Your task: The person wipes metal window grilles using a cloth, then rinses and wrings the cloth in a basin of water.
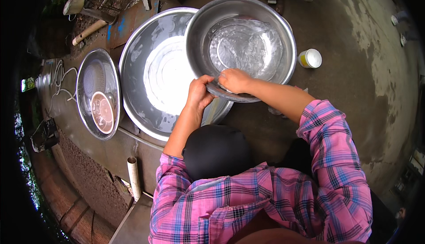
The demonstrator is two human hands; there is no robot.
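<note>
A round stainless-steel basin (199,41) is tilted over the right side of a wider metal basin (139,61). Clear water (247,49) lies in its bottom. My left hand (198,94) grips its near-left rim, thumb over the edge and fingers beneath. Inside that same rim, my right hand (235,80) is closed and pressed to the wall. A small pale wad (228,89) shows under its fingers; most of it is hidden, so its kind is unclear. The wider basin holds shallow water that reflects bright light.
To the left, another metal basin (114,111) holds a pink plastic basket (102,112) and a pale strainer (94,78). A white tub with a yellow label (310,58) stands on the wet concrete at right. A hose (59,74) and an upright pipe (133,177) are at left.
</note>
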